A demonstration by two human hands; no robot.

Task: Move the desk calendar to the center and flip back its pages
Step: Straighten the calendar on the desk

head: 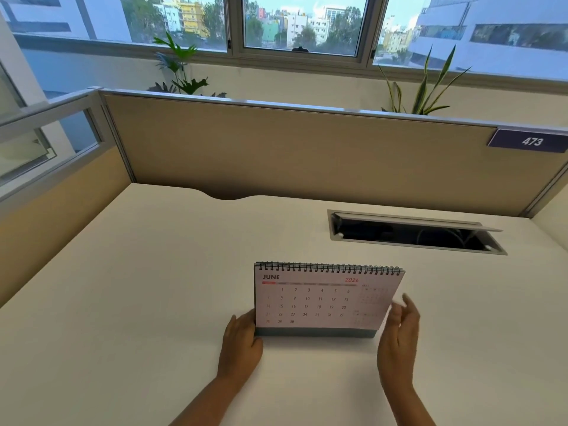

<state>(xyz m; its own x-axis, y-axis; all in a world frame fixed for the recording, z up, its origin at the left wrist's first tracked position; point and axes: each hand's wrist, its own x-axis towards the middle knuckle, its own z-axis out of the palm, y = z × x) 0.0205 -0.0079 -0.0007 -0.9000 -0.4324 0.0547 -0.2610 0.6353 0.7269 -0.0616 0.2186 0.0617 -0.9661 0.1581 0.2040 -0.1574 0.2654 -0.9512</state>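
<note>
while the left hand (242, 339) grips its lower left corner and the right hand (399, 336) hovers open beside it, the desk calendar (322, 299) stands upright on the tabletop (153, 287), june page facing the camera, long axis left-right.

Both hands forward (right (399, 336) open, left (242, 339) curled)

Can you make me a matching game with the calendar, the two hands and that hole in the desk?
Things:
1. White spiral-bound desk calendar
2. Left hand
3. Right hand
4. Metal-framed rectangular cable hatch

States:
A. Lid propped open, dark inside
B. Open, beside the calendar's right edge
C. Standing upright, showing June
D. Holding the calendar's lower left corner

Pairs: 1-C, 2-D, 3-B, 4-A
</note>
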